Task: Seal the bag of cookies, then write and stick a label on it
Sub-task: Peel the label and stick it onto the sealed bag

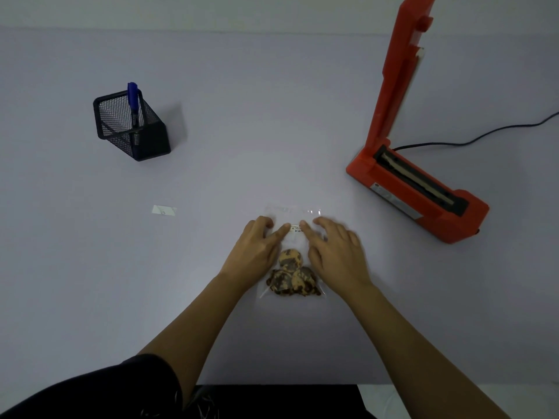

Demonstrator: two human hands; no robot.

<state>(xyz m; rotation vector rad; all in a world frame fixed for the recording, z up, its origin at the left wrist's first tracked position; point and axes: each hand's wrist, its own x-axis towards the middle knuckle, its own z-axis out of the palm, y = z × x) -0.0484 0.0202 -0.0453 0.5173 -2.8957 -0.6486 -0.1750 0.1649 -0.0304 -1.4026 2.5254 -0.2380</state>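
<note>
A clear plastic bag (292, 211) with three brown-and-cream cookies (291, 275) lies flat on the table in front of me. A small white label (296, 228) with dark writing sits on the bag's upper middle. My left hand (257, 252) rests on the bag's left side, its forefinger touching the label's left end. My right hand (334, 252) lies on the bag's right side, fingers spread, a fingertip at the label's right end. Both hands press flat and grip nothing.
An orange heat sealer (423, 195) stands at the right with its arm raised, its black cable (484, 134) running off right. A black mesh pen holder (133, 128) with a blue marker (133, 101) stands at the left. A white backing strip (164, 210) lies left of the bag.
</note>
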